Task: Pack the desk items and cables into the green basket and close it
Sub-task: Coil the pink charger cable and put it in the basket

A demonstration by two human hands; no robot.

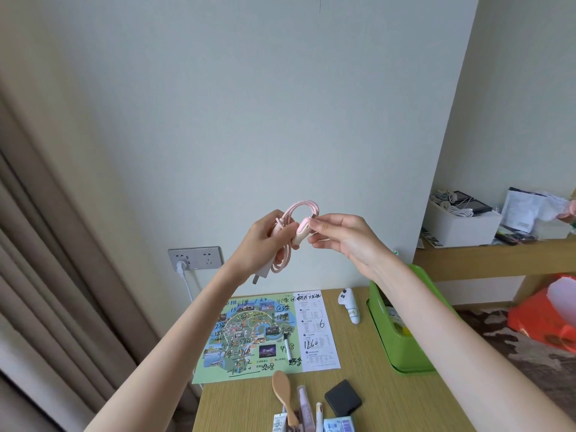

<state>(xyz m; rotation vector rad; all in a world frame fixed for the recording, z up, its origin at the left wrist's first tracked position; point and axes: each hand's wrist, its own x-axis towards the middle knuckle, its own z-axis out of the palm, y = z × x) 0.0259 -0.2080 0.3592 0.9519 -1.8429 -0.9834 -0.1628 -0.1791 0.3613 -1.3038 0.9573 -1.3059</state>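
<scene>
Both my hands are raised in front of the wall, above the desk. My left hand (265,241) grips a coiled pink cable (299,208) together with its white charger plug (265,272), which hangs below the fist. My right hand (343,236) pinches the cable's pink connector end (307,227) between thumb and fingers. The green basket (392,338) stands open on the right side of the desk, partly hidden by my right forearm, with some items inside. On the desk lie a map sheet (249,335), a marker pen (287,346), a white panda-shaped device (350,305), a wooden hairbrush (283,391) and a black case (343,400).
A wall socket (195,258) holds a white plug with a cord running down. Small tubes and packets (311,413) sit at the desk's front edge. A shelf at right carries a white box (461,222) of cables and papers. A red bag (548,319) lies on the floor; curtains hang at left.
</scene>
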